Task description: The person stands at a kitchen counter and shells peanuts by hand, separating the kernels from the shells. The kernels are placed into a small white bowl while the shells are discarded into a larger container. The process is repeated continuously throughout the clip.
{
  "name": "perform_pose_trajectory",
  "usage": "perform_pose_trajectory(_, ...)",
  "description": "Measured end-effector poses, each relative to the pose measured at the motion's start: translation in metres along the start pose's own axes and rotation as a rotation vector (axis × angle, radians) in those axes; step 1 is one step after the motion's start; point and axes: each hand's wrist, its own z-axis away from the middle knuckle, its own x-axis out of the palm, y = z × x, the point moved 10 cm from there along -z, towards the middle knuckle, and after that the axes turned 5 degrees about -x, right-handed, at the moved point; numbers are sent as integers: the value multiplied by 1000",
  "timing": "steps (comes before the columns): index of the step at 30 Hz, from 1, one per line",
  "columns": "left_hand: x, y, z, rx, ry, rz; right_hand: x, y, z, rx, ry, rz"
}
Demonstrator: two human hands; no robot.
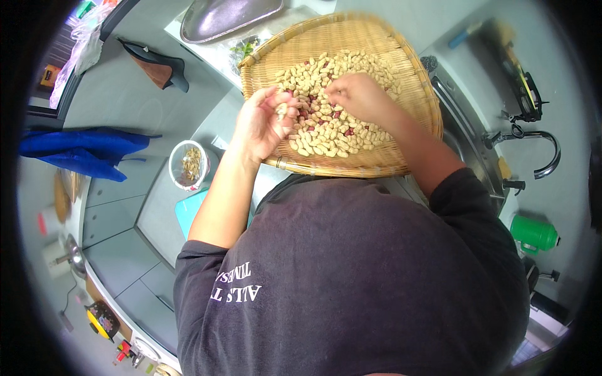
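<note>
A round woven bamboo tray (pixel 277 50) holds a spread of unshelled peanuts (pixel 320 143), with red-skinned peanut kernels (pixel 349 132) scattered among them. Over the tray's left side is my left hand (pixel 268 123), palm up with fingers curled around a pale peanut shell (pixel 281 111). My right hand (pixel 356 96) is above the middle of the peanuts, fingers bent and fingertips together; whether anything is between them cannot be told.
Left of the tray, a white bin (pixel 173 164) holds peanut shells (pixel 192 163), beside a light blue flat object (pixel 188 207). A sink (pixel 454 141) with a curved faucet (pixel 555 145) lies right. A dark metal pan (pixel 225 19) is at the top.
</note>
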Motion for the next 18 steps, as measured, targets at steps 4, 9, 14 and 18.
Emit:
perform_pose_trajectory(4,-3,12,12,62,23,25,49,23,-2,-12,-251,278)
perform_pose_trajectory(9,1,11,22,80,3,-121,70,27,-7,19,-335,323)
perform_pose_trajectory(14,6,7,29,113,105,-351,36,14,1,133,-130,-207)
perform_pose_trajectory(18,23,-5,29,81,62,-494,12,-20,18,105,-33,-706)
